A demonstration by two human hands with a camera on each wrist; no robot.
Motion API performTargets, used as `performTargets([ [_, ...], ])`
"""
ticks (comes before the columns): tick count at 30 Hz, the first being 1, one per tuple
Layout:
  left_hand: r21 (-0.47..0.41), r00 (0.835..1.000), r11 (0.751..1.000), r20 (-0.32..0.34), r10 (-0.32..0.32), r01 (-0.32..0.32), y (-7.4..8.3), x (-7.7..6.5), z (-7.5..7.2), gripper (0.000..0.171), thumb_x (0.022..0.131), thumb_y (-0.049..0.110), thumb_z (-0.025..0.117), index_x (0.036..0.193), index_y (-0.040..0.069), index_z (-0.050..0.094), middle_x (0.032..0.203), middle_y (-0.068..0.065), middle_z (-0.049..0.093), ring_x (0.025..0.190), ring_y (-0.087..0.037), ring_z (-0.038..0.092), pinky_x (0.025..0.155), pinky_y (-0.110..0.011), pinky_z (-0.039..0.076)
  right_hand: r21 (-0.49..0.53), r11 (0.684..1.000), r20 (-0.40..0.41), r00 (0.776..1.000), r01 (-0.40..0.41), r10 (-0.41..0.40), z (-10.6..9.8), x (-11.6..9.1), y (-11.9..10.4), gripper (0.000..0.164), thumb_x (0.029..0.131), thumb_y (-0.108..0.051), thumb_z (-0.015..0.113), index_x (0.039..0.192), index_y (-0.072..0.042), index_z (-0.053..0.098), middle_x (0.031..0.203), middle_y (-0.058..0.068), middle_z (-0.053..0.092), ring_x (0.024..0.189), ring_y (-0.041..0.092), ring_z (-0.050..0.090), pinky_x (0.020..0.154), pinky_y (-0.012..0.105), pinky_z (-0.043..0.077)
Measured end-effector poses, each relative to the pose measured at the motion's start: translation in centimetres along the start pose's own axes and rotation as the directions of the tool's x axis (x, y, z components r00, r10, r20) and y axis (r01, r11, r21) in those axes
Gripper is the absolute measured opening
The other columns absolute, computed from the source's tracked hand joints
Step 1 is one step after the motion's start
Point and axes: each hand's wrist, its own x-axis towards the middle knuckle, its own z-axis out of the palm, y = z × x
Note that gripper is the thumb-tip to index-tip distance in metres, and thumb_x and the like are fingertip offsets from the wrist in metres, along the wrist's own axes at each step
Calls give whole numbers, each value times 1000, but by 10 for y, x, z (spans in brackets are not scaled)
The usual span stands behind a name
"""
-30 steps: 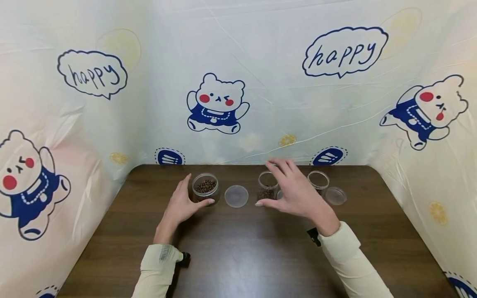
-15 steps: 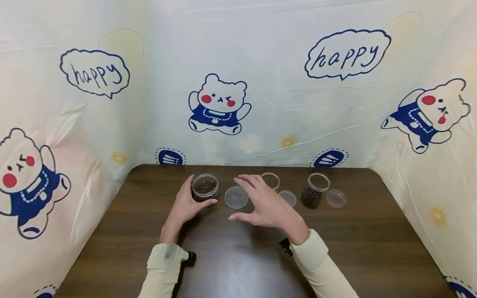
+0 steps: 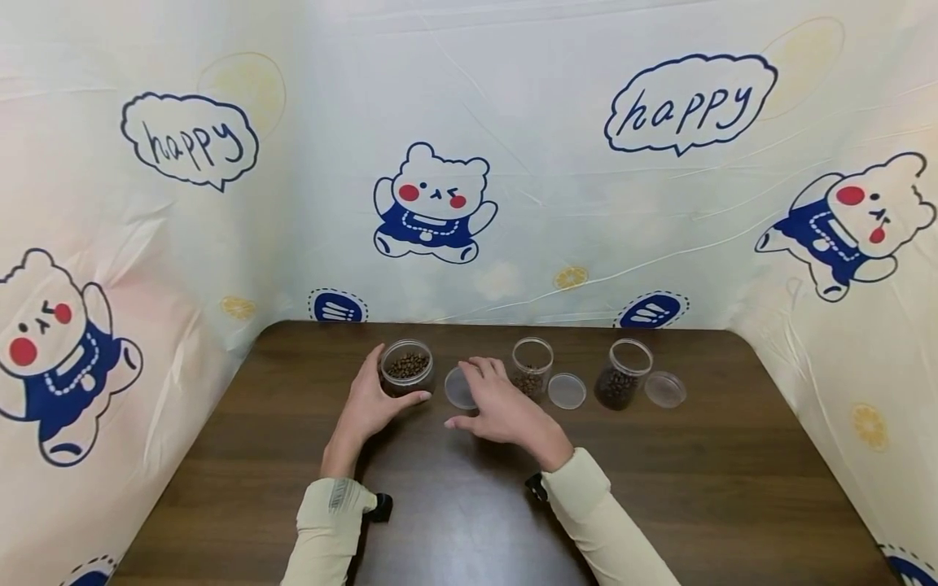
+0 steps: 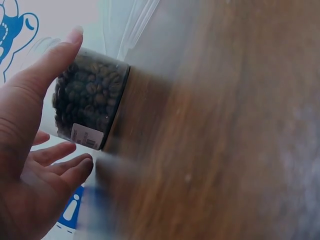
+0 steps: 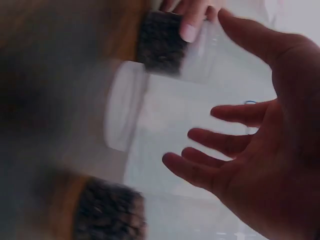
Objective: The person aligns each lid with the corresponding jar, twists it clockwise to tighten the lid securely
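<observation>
My left hand [image 3: 369, 403] holds a clear, lidless jar of coffee beans [image 3: 407, 368] from its left side, thumb across the front. A white label shows low on this jar [image 4: 90, 92] in the left wrist view, where the fingers lie partly behind it. My right hand [image 3: 501, 407] hovers at the clear round lid [image 3: 458, 389] to the right of that jar, covering part of it. In the right wrist view the fingers of this hand [image 5: 250, 140] are spread and hold nothing; the lid [image 5: 122, 105] stands apart from them, blurred.
Right of my right hand stands an uncovered jar of brown beans [image 3: 529, 378], with its lid [image 3: 567, 391] beside it. Farther right are a jar of darker beans [image 3: 618, 389] and another lid [image 3: 665, 390]. A printed cloth [image 3: 550, 163] hangs behind the wooden table [image 3: 454, 521].
My right hand has moved left and lower, from in front of the middle jar to the leftmost lid. My left hand has stayed at its jar.
</observation>
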Motion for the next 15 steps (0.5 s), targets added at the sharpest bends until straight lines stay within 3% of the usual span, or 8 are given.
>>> performTargets([
  [9, -32, 1000, 999, 9, -17, 17, -1, -2, 4, 134, 73, 62, 91, 169, 13, 12, 167, -19, 35, 153, -40, 39, 120, -64, 37, -41, 992, 67, 990, -121, 124, 21, 15, 7, 93, 96, -47, 76, 163, -1, 31, 168, 30, 26, 157, 47, 25, 116, 55, 46],
  [15, -76, 1000, 997, 18, -14, 15, 0, 1, 7, 132, 74, 60, 91, 169, 14, 12, 164, -18, 40, 150, -39, 42, 119, -63, 38, -70, 984, 92, 981, -163, 169, 25, 24, 7, 97, 94, -49, 76, 164, -1, 28, 169, 32, 22, 157, 49, 23, 119, 57, 43],
])
